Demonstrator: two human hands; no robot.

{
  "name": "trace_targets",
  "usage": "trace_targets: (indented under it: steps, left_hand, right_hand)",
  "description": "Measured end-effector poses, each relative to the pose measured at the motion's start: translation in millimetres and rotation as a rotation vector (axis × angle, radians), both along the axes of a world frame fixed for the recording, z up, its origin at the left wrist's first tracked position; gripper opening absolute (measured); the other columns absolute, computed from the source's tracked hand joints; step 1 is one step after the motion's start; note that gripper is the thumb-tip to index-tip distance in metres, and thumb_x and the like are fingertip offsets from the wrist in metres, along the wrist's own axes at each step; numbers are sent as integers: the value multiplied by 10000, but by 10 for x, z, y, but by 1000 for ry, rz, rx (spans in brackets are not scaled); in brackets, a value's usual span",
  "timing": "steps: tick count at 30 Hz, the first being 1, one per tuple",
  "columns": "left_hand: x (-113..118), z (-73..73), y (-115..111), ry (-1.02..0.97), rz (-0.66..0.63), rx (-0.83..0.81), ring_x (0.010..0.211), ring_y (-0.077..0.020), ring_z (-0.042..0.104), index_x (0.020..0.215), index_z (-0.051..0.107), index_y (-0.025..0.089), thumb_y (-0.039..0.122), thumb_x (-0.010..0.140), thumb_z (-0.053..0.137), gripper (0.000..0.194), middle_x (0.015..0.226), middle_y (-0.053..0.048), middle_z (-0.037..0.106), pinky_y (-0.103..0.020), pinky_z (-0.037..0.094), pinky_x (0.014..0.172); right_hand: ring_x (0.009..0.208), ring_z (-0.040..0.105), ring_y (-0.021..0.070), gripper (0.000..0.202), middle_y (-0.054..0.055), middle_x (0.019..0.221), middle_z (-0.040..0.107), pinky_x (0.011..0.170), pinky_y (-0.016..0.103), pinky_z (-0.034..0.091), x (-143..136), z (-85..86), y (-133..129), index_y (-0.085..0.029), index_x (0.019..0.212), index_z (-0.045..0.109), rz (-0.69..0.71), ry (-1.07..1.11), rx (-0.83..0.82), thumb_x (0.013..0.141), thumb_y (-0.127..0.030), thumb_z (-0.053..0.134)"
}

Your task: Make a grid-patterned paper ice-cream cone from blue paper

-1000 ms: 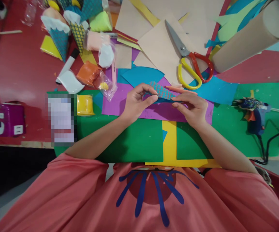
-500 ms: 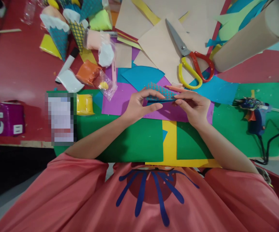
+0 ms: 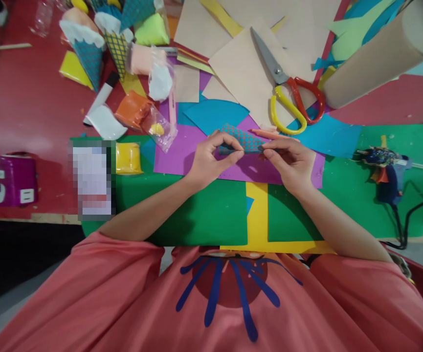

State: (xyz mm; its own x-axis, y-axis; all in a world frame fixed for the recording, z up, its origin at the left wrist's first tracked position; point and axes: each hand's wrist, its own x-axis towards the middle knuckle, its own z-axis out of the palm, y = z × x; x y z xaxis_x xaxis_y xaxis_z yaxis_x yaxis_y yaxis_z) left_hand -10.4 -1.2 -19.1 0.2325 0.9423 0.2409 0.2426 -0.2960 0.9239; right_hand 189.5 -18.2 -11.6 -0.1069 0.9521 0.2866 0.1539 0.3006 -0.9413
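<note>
A small blue cone point(image 3: 246, 140) with a reddish crosshatch pattern lies on its side between my hands, above a purple sheet point(image 3: 182, 146). My left hand point(image 3: 214, 156) curls round its wider left end, thumb and forefinger pinched at the lower edge. At the pointed right end, my right hand point(image 3: 294, 159) grips the cone between thumb and fingers. An orange-pink pen point(image 3: 270, 133) lies just behind my right fingers. Past it rest large scissors point(image 3: 278, 73) with one yellow and one red handle, blades apart. A blue fan-shaped piece point(image 3: 216, 115) lies behind the cone.
Finished-looking cones point(image 3: 86, 56) and clay packets point(image 3: 134, 110) crowd the back left. A pixelated phone-like object point(image 3: 92, 181) lies left on the green mat point(image 3: 182, 215). To the right are a glue gun point(image 3: 389, 181) with a cord and a big cardboard-coloured roll point(image 3: 372, 63).
My left thumb and forefinger have closed together on the cone's lower edge. The cone has turned slightly, and its dark open seam no longer shows.
</note>
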Motion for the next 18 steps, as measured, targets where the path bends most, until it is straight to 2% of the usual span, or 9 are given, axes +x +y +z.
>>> trace_targets:
  steps: [4, 6, 8, 12, 18]
  left_hand:
    - [14, -13, -17, -21, 36, -15, 718, -116, 612, 747, 605, 201, 372, 837, 679, 207, 735, 19, 648, -260, 519, 697]
    - [23, -17, -22, -42, 41, -1, 693, -108, 605, 731, 588, 198, 394, 843, 682, 244, 707, 23, 630, -241, 513, 662]
    - [30, -21, -21, -60, 38, 26, 669, -98, 597, 722, 575, 197, 421, 846, 686, 279, 689, 28, 618, -227, 506, 643]
    - [32, -30, -16, -67, 42, 85, 652, -84, 588, 719, 562, 198, 431, 856, 682, 296, 685, 35, 610, -205, 488, 612]
    - [21, -54, -52, 23, 24, 133, 706, -107, 602, 761, 560, 210, 341, 860, 681, 204, 722, 34, 623, -258, 490, 696]
  right_hand:
    - [751, 739, 174, 103, -5, 984, 759, 679, 359, 636, -26, 25, -28, -255, 884, 725, -58, -72, -6, 865, -336, 664]
    - [694, 724, 157, 139, -7, 905, 755, 655, 340, 633, -34, 30, -42, -247, 869, 717, -73, -97, -17, 868, -372, 656]
    - [702, 721, 157, 165, -1, 895, 750, 659, 334, 633, -37, 29, -53, -241, 866, 708, -74, -103, -36, 870, -394, 650]
    - [731, 725, 155, 167, 23, 1078, 733, 665, 336, 633, -41, 2, -53, -240, 926, 677, -45, -74, -86, 868, -396, 655]
    - [983, 710, 193, 300, 37, 1188, 693, 858, 362, 612, -47, -47, -28, -262, 1094, 622, 87, -28, -78, 825, -358, 715]
